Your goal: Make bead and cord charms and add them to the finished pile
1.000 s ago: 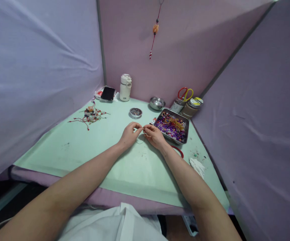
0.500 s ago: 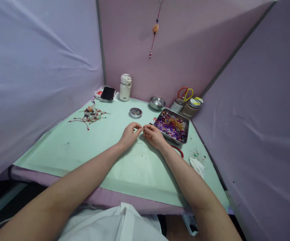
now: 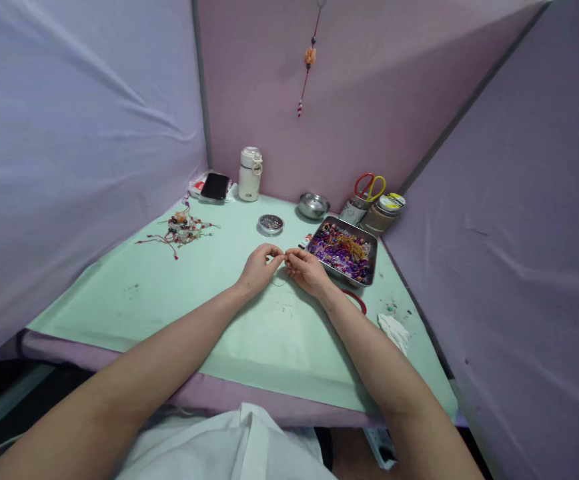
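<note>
Head view: left hand [image 3: 261,268] and right hand [image 3: 307,270] pinch 1 thin cord [image 3: 279,285].

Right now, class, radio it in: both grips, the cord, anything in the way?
Left grip, right grip: pinched, close together. Thin cord looped below; held piece too small to tell. Bead tray beside right grip, seemingly not blocking.

The tray [image 3: 356,231] at right is smooth metal, its heaped beads [image 3: 330,253] glossy. The far bowl [image 3: 312,215] is shiny metal; the far bottle [image 3: 248,183] looks smooth and matt. A smooth, matt sheet [image 3: 194,287] covers the table, and creased cloth [image 3: 79,133] hangs at left.
</note>
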`<state>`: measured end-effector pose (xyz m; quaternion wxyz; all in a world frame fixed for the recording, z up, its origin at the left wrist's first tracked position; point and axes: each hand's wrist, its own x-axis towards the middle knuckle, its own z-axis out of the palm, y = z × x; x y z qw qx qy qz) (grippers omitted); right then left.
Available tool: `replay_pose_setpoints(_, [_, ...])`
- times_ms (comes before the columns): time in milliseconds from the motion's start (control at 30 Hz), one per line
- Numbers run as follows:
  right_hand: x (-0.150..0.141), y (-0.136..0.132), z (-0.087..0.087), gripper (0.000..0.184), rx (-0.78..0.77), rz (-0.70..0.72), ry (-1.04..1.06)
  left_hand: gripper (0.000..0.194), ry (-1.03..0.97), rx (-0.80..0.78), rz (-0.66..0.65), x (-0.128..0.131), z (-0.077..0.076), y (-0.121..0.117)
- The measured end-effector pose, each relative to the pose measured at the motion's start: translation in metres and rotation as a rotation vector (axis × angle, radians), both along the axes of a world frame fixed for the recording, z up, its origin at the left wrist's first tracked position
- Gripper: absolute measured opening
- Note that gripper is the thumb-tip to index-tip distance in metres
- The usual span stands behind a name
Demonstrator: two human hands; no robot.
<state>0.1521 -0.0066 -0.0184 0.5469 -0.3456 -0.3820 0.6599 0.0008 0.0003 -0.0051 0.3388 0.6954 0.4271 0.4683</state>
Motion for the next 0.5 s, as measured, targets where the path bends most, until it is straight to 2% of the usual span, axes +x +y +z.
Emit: replay_pose_setpoints(500, [-0.0003,0.0009,-0.0026,0.028,-0.002,0.011,-0.015,0.01,0.002,-0.017,0.018,0.0005,0.0029,-0.0013])
